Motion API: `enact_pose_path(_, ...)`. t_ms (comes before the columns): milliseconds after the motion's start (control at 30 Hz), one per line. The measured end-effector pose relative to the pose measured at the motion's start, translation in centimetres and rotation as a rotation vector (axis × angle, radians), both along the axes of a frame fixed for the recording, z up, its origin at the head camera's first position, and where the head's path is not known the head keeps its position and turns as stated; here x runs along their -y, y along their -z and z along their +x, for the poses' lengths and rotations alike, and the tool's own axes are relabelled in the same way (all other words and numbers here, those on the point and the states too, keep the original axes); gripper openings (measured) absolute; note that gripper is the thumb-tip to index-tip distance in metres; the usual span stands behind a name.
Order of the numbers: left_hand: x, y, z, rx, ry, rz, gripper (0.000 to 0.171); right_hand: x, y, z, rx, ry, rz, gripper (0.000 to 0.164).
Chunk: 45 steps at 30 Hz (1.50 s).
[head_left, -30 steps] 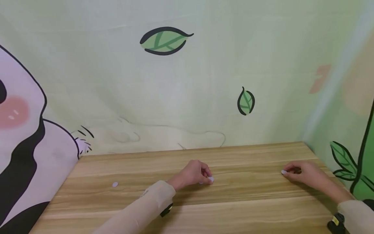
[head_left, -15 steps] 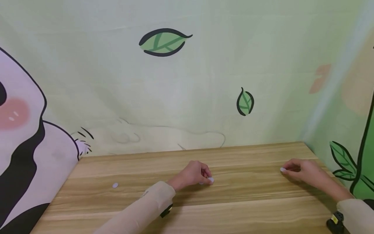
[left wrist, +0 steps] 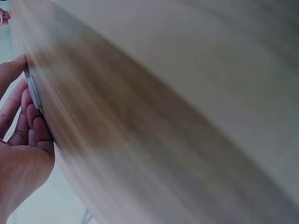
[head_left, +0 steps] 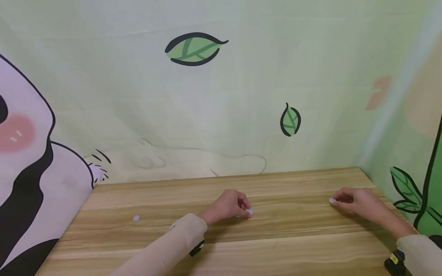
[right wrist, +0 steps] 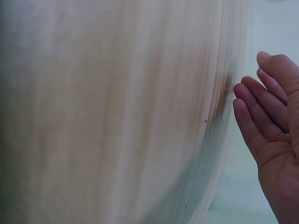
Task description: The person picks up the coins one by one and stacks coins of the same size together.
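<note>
Near the middle of the wooden table (head_left: 290,249), my left hand (head_left: 229,203) pinches a small round white disc (head_left: 249,211) between thumb and index finger. Beneath those fingers a second white disc (left wrist: 34,93) lies against the tabletop in the left wrist view, partly covered in the head view. Over at the table's right side, my right hand (head_left: 362,203) holds another white disc (head_left: 332,200) at its fingertips, with its thin edge showing between thumb and index finger in the right wrist view. The other right fingers extend loosely below. What the discs are made of is unclear.
A lone white disc (head_left: 136,218) lies flat on the left part of the table. Behind the table hangs a pale green cloth (head_left: 221,107) printed with leaves and a panda, and it continues along the right side.
My right hand has shifted slightly to the left with its white disc, after rising a little. My left hand and the disc lying at the left have stayed where they were.
</note>
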<state>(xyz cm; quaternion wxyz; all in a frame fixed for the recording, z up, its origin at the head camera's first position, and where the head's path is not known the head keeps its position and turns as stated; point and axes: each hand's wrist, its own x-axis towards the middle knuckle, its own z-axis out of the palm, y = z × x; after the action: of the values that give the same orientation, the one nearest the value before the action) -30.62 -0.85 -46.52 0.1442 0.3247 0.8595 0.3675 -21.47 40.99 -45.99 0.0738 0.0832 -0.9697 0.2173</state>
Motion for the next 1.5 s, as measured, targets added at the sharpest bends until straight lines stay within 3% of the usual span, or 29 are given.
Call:
enact_pose_path(367,0.0,-0.2,0.1,0.003,0.000,-0.006,0.014,0.7,-0.2,-0.1,-0.033,-0.029,-0.005,0.016)
enact_pose_path(733,0.0,-0.2,0.1,0.003,-0.003,-0.008,0.014,2.0,-0.1,-0.3,-0.131,-0.095,-0.003,0.010)
enact_pose_path(1000,0.0,-0.1,0.1,0.004,-0.004,-0.004,0.014,3.4,-0.5,-0.6,-0.096,-0.108,0.005,0.010)
enact_pose_path(1500,0.0,-0.1,0.1,0.003,-0.012,-0.014,0.014,5.4,-0.5,-0.8,-0.142,-0.172,-0.039,0.008)
